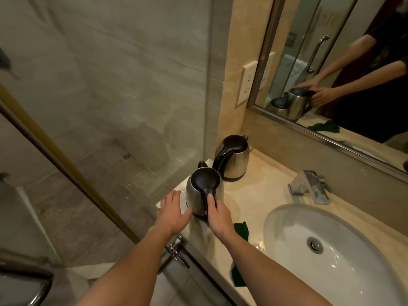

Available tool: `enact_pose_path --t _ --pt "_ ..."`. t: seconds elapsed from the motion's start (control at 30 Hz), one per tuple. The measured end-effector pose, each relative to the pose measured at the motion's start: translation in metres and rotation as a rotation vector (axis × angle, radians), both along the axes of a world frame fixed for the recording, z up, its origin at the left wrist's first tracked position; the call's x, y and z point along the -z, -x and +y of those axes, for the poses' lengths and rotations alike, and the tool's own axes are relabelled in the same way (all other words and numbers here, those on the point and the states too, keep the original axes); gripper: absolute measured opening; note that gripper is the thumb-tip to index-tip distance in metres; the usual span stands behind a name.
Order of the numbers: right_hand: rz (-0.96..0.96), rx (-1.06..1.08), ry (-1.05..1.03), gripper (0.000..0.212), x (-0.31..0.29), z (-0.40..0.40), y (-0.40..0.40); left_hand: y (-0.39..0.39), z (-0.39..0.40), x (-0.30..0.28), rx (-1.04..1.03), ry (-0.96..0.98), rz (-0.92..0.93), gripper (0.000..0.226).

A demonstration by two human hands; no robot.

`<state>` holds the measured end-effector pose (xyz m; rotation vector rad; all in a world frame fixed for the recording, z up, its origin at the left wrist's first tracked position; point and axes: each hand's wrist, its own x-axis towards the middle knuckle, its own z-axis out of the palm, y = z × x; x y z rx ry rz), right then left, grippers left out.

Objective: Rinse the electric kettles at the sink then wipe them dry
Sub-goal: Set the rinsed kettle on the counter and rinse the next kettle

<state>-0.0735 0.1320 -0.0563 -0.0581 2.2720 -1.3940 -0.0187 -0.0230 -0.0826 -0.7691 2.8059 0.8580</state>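
1. I wear the one camera on my head; it looks forward and steeply down along both my forearms.
2. Its wide angle bends the counter and sink, both close below me.
3. It faces the corner where the mirror meets the glass shower wall.
4. No second view shares this scene.

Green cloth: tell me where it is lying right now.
In the head view the green cloth lies on the countertop left of the sink, partly under the right forearm, just behind the right hand that grips the near kettle.
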Motion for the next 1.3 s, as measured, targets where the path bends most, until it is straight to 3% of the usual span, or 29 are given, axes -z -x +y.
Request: enact_pose_path --t 0.1,0.2,0.43,0.53,0.7,1.07,1.3 --pt "-0.149 0.099 0.188 0.05 0.012 -0.002 0.003 0.027 0.0 0.002 -0.203 -0.302 0.166 0.073" --pt "-0.193 0.116 0.303 0.048 0.011 -0.001 0.005 0.051 0.011 -0.002 -0.324 -0.559 0.206 0.063" --pt "-0.148 0.066 0.307 0.051 0.018 -0.002 0.002 0.068 0.026 0.007 -0.485 -0.802 0.358 0.057" --pt "-0.102 0.083 0.294 0.053 0.018 -0.003 0.002 0.077 0.028 0.011 -0.547 -0.827 0.359 0.063" --pt "-0.07 0.095 0.32 0.056 0.005 0.004 0.003 0.079 0.044 -0.001 -0.64 -0.87 0.371 0.054" --pt "-0.037 0.228 0.319 0.053 -0.029 0.081 -0.008 0.079 0.123 -0.029 -0.537 -0.903 0.327 0.062" --pt "-0.007 0.392 0.286 0.051 -0.049 0.173 -0.02 0.086 0.218 -0.043 -0.399 -0.982 0.272 0.048"
